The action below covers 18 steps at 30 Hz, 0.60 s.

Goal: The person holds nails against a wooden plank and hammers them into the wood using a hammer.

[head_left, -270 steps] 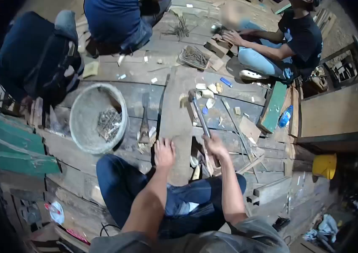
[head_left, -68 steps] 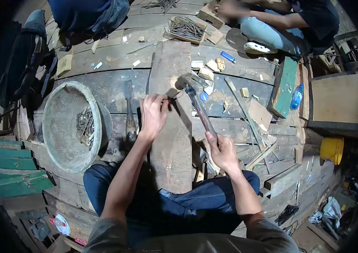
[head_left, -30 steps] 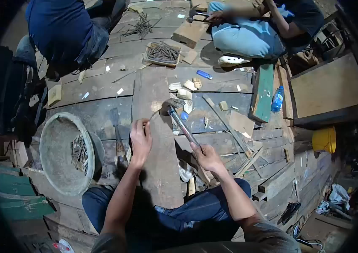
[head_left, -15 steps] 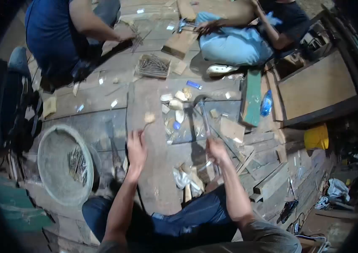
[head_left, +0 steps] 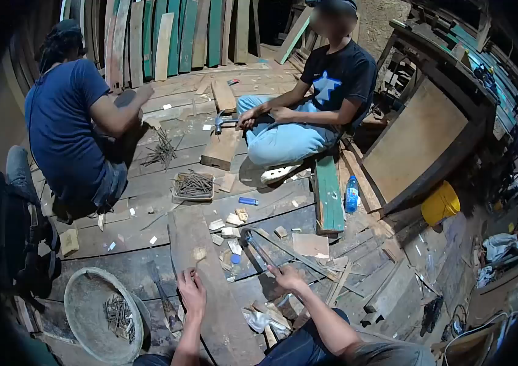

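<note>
My left hand (head_left: 192, 294) is closed over a long wooden board (head_left: 189, 229), pinching what looks like a thin nail (head_left: 198, 263). A pale, roughened patch (head_left: 199, 253) shows on the board just beyond the fingertips. In my right hand (head_left: 288, 278) is a hammer (head_left: 260, 249), gripped by its handle. The hammer's dark head points away from me, to the right of the board and above the floor planks. Small wooden blocks (head_left: 232, 232) and a blue cap (head_left: 235, 259) lie beside the board, close to the hammer head.
A grey basin (head_left: 79, 290) with nails stands at left. Further off sit a box of nails (head_left: 193, 186) and a nail pile (head_left: 161, 149). Two people sit across from me, one with a hammer (head_left: 220, 122). A bottle (head_left: 351, 194), yellow bucket (head_left: 440, 204) and cabinet are at right.
The view has tilted up, showing more of the two people and the upright planks behind. Both my hands keep their holds. The left-hand person's arm has moved off the nail pile.
</note>
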### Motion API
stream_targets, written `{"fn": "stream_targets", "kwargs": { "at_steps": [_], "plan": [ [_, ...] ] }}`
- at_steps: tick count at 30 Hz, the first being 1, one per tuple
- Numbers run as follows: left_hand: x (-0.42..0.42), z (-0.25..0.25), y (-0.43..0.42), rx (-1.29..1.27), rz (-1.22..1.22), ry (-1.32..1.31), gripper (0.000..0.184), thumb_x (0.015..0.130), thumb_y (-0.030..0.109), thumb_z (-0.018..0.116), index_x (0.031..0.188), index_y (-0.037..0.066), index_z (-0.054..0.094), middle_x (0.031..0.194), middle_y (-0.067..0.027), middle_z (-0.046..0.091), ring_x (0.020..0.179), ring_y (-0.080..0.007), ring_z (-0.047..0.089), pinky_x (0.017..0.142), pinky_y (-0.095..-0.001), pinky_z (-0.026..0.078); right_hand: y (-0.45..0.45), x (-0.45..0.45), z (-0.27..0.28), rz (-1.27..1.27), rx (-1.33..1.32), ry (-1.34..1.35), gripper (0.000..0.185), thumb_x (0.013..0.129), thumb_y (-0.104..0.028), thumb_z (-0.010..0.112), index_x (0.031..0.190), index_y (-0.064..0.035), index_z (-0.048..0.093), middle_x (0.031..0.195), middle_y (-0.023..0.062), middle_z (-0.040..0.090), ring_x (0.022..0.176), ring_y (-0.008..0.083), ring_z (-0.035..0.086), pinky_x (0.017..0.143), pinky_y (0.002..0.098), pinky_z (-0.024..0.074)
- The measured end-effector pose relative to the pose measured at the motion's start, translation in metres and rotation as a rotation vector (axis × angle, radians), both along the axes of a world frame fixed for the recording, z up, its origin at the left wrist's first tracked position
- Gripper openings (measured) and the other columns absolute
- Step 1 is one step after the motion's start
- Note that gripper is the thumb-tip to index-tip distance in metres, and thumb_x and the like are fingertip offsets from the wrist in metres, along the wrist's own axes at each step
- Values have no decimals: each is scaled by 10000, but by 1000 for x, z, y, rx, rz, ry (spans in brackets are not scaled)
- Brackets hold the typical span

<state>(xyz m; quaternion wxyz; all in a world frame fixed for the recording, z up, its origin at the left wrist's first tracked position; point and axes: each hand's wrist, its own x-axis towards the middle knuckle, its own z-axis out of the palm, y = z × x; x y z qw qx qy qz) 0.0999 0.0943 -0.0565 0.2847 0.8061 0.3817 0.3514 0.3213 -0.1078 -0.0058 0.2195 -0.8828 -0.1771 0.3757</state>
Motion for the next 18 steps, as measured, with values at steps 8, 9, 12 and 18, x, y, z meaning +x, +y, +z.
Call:
{"fn": "stream_targets", "kwargs": {
  "at_steps": [8,9,12,18],
  "plan": [
    [-1,2,-1,17,0,32,279,889,7,585,1156,4,666,959,-214,582,886,-387,586,797,-468,470,-4,5,-39,160,-8,-93,637,919,-608,545,967,3,718,912,263,704,923,387,689,804,454,520],
    [0,4,-1,29,-12,16,279,888,5,585,1155,4,667,960,-210,583,885,-386,586,795,-468,470,-2,5,-43,173,29,-62,595,920,-576,563,965,-4,719,901,262,704,913,385,691,793,451,525],
    [-1,6,-3,82,-28,18,260,880,-5,579,1120,21,675,966,-185,593,882,-380,586,795,-471,467,-2,-3,-51,145,10,-222,484,872,-462,647,955,9,720,895,277,693,893,397,693,782,462,542],
    [-11,34,-17,175,-77,139,128,883,14,589,989,17,660,964,-169,600,908,-381,587,816,-472,461,5,-6,-17,88,29,-246,442,835,-381,694,937,48,721,952,307,682,943,425,680,840,491,543]
  ]
}}
